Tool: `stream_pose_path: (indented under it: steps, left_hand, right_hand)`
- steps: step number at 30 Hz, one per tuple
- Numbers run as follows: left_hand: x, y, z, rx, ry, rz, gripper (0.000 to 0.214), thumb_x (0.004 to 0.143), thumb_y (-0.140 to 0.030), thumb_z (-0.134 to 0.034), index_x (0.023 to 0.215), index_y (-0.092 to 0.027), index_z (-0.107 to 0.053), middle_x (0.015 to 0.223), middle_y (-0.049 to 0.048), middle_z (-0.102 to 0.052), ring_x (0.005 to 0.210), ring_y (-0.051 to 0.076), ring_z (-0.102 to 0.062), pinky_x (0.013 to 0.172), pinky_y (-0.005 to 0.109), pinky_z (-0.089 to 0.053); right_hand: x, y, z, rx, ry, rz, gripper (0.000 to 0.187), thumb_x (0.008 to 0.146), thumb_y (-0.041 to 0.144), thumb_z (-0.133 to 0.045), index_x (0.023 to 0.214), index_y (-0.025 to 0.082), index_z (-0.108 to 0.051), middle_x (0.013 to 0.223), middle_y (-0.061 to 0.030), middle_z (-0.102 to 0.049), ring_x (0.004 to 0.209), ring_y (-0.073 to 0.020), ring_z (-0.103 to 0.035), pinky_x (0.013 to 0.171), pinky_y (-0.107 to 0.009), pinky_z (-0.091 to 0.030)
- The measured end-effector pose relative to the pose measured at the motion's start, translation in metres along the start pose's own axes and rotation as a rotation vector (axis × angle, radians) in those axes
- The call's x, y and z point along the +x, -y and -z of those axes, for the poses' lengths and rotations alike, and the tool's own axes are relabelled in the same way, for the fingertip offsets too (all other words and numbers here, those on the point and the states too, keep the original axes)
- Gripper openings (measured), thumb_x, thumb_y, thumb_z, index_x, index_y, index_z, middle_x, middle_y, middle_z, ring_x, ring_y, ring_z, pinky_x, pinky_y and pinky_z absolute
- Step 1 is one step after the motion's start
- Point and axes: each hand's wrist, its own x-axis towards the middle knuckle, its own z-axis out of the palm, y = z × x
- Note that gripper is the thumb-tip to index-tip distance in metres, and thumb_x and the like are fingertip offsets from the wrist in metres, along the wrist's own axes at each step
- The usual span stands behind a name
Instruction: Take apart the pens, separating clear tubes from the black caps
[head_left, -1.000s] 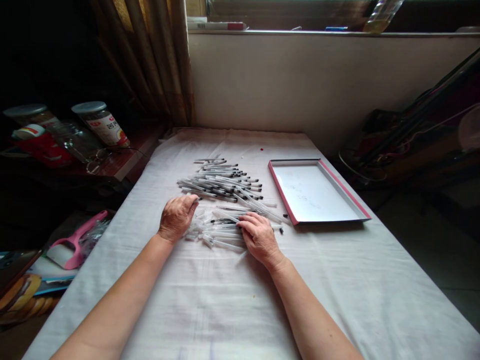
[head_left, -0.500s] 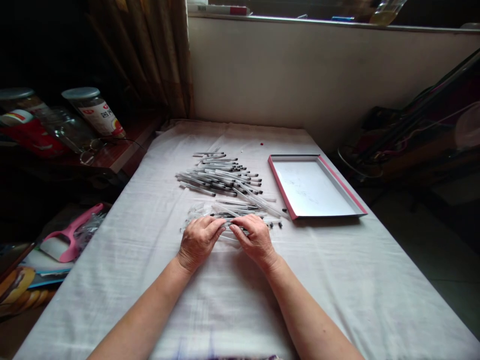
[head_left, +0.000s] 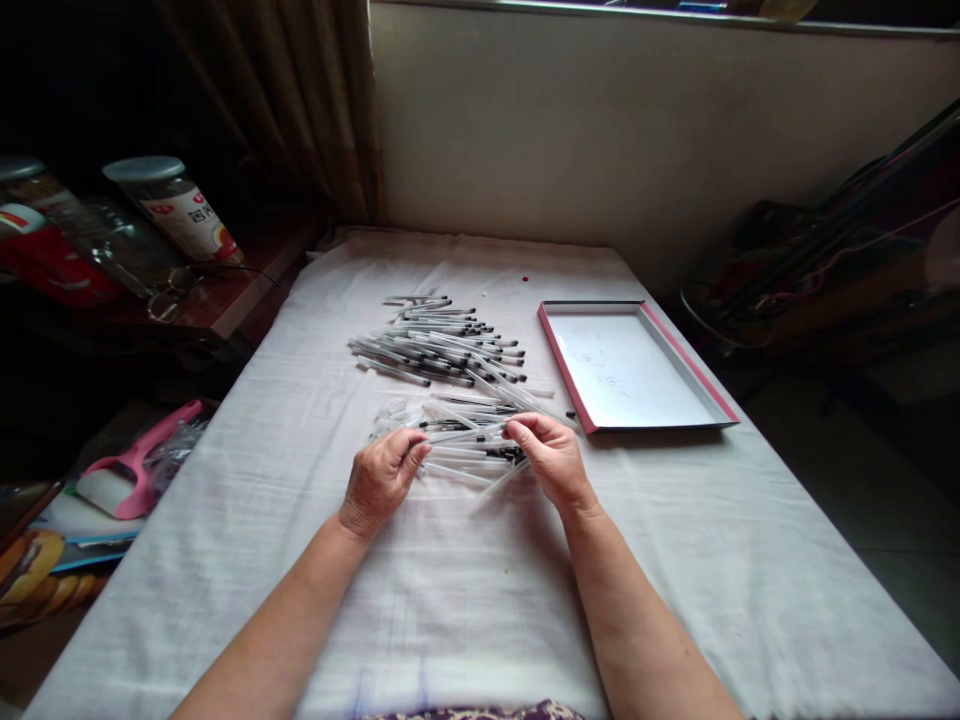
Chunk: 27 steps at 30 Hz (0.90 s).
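A clear pen barrel (head_left: 466, 434) stretches nearly level between my two hands. My left hand (head_left: 381, 482) pinches its left end between thumb and fingers. At the other end, my right hand (head_left: 551, 462) is closed in a pinch on the barrel. Loose pen parts (head_left: 457, 470) lie beneath and around my fingers: clear tubes, thin dark refills and small black pieces. Just beyond is a larger heap of pens (head_left: 435, 345), clear with black tips, mostly pointing right.
A shallow pink-edged box lid (head_left: 637, 370) lies right of the pens on the white tablecloth (head_left: 675, 550). A tiny red piece (head_left: 525, 279) is near the back. Off the table's left side are a pink-handled tool (head_left: 142, 460) and a jar (head_left: 180, 210) on a shelf.
My hands were close together over the pen parts; they have moved apart, the right one to the right, and the barrel now shows between them. The view has tilted slightly down.
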Motion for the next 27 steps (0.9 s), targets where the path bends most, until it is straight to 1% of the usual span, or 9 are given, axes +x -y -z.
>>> stream_pose_path:
  steps: [4,7,10,13,17,20,22,23,27]
  left_hand:
    - [-0.0014,0.0009,0.0022,-0.225,0.109,0.224,0.025,0.096,-0.037,-0.049,0.090,-0.019,-0.065,0.059,-0.0024,-0.061,0.054,0.013,-0.060,0.056,0.023,-0.047]
    - [-0.0025,0.0021,0.0045,-0.350,0.119,0.322,0.026,0.091,-0.040,-0.055,0.105,-0.019,-0.062,0.077,0.0007,-0.067,0.058,0.012,-0.061,0.055,0.022,-0.048]
    - [-0.0029,0.0024,0.0056,-0.375,0.075,0.324,0.025,0.088,-0.040,-0.059,0.102,-0.020,-0.061,0.090,0.0028,-0.067,0.062,0.011,-0.062,0.058,0.022,-0.050]
    - [-0.0024,0.0036,0.0062,-0.358,0.052,0.347,0.025,0.090,-0.042,-0.057,0.096,-0.019,-0.063,0.074,-0.0002,-0.064,0.057,0.010,-0.059,0.057,0.022,-0.048]
    - [-0.0021,0.0080,0.0068,-0.352,0.080,0.389,0.033,0.090,-0.049,-0.054,0.086,-0.018,-0.064,0.056,-0.0032,-0.056,0.050,0.011,-0.054,0.051,0.021,-0.045]
    - [-0.0027,0.0093,0.0063,-0.367,0.069,0.376,0.033,0.085,-0.049,-0.062,0.096,-0.019,-0.065,0.075,0.0014,-0.067,0.064,0.014,-0.064,0.059,0.023,-0.052]
    - [-0.0032,0.0088,0.0061,-0.372,0.046,0.364,0.034,0.083,-0.047,-0.064,0.104,-0.020,-0.064,0.090,0.0039,-0.070,0.074,0.016,-0.068,0.065,0.024,-0.054]
    - [-0.0034,0.0085,0.0062,-0.362,0.043,0.361,0.032,0.084,-0.045,-0.063,0.104,-0.021,-0.063,0.091,0.0039,-0.070,0.074,0.015,-0.068,0.066,0.024,-0.054]
    - [-0.0036,0.0097,0.0081,-0.280,0.088,0.370,0.029,0.090,-0.046,-0.054,0.093,-0.019,-0.065,0.070,0.0008,-0.066,0.058,0.013,-0.062,0.057,0.023,-0.050]
  right_hand:
    - [-0.0017,-0.0002,-0.0013,0.002,0.023,0.001,0.020,0.071,0.037,-0.076,0.083,0.021,-0.077,0.076,-0.0036,-0.075,0.070,-0.0173,-0.070,0.067,-0.029,-0.056]
    - [-0.0020,-0.0011,-0.0018,-0.042,0.031,0.023,0.022,0.073,0.038,-0.074,0.084,0.020,-0.077,0.075,-0.0042,-0.075,0.069,-0.0177,-0.069,0.066,-0.029,-0.056]
    - [-0.0020,-0.0020,-0.0029,-0.093,0.022,0.049,0.021,0.075,0.040,-0.072,0.076,0.019,-0.075,0.068,-0.0032,-0.073,0.063,-0.0161,-0.067,0.062,-0.028,-0.054]
    - [-0.0027,-0.0029,-0.0046,-0.107,0.029,0.046,0.023,0.075,0.042,-0.071,0.074,0.019,-0.074,0.068,-0.0036,-0.072,0.063,-0.0163,-0.066,0.061,-0.028,-0.053]
    - [-0.0044,-0.0031,-0.0066,-0.100,0.033,0.025,0.025,0.074,0.041,-0.071,0.084,0.019,-0.076,0.078,-0.0056,-0.075,0.069,-0.0179,-0.067,0.064,-0.030,-0.054]
    - [-0.0046,-0.0020,-0.0068,-0.121,0.021,0.019,0.025,0.075,0.041,-0.070,0.083,0.019,-0.075,0.074,-0.0048,-0.074,0.065,-0.0167,-0.066,0.062,-0.028,-0.053]
    - [-0.0044,-0.0013,-0.0065,-0.140,0.012,0.019,0.024,0.075,0.042,-0.069,0.078,0.018,-0.074,0.069,-0.0035,-0.071,0.062,-0.0157,-0.064,0.059,-0.027,-0.052]
    - [-0.0042,-0.0010,-0.0064,-0.145,0.009,0.022,0.025,0.076,0.043,-0.069,0.076,0.018,-0.073,0.067,-0.0032,-0.071,0.061,-0.0155,-0.063,0.059,-0.026,-0.052]
    - [-0.0044,-0.0016,-0.0066,-0.124,0.010,0.017,0.024,0.075,0.042,-0.070,0.080,0.018,-0.074,0.072,-0.0045,-0.073,0.064,-0.0164,-0.065,0.061,-0.027,-0.053]
